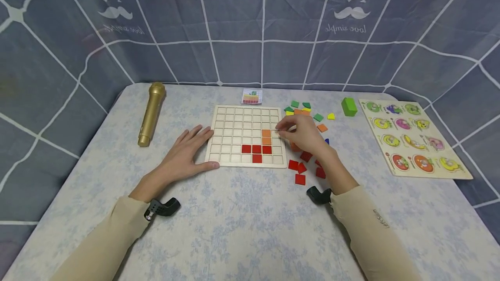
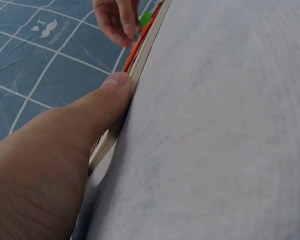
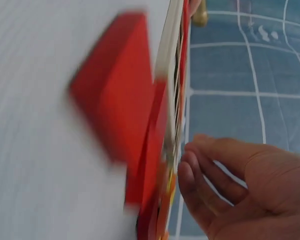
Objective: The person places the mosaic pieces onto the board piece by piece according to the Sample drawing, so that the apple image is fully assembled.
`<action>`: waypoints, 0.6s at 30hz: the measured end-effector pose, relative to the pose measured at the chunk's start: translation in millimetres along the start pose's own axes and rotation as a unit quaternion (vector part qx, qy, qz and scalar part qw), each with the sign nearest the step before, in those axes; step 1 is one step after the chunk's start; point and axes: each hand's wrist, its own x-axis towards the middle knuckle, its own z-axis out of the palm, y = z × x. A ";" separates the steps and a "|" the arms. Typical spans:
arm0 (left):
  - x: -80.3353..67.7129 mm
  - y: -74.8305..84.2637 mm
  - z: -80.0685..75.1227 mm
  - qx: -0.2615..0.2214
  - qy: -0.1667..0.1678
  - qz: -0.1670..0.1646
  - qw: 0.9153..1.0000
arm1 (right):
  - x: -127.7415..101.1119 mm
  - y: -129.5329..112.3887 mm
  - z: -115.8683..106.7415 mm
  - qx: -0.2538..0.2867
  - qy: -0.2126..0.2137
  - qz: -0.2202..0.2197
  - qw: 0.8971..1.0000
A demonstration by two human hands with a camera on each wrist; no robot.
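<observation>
A pale wooden grid board (image 1: 234,131) lies on the table, with several red squares (image 1: 256,148) and two orange squares (image 1: 266,137) set in its cells. My left hand (image 1: 189,151) rests at the board's left edge, fingers spread; in the left wrist view its thumb (image 2: 107,97) touches the edge. Over the right edge, my right hand (image 1: 302,133) has bent fingers, with thumb and fingertips close together. Whether a small piece sits between those fingertips cannot be made out. Loose red pieces (image 1: 300,179) lie below that hand, and green pieces (image 1: 318,117) and orange ones beyond it.
A small picture card (image 1: 251,96) lies behind the board. The gold microphone-like cylinder (image 1: 151,116) lies to the left. At right are a green block (image 1: 349,106) and a fruit picture board (image 1: 414,138). A grey grid-patterned cloth (image 1: 234,25) hangs behind the table.
</observation>
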 end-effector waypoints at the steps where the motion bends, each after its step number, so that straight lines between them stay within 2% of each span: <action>1: 0.0 0.0 -0.3 0.000 0.000 0.000 1.000 | -2.4 2.7 -3.7 -0.001 0.000 0.002 1.000; 10: 0.2 -1.0 -0.9 0.004 -0.002 -0.004 1.000 | -26.8 25.1 -27.6 -0.025 -0.014 0.043 0.999; 18: 0.3 -0.7 -0.3 0.000 -0.004 -0.002 1.000 | -35.4 28.3 -37.4 -0.048 -0.046 0.058 0.996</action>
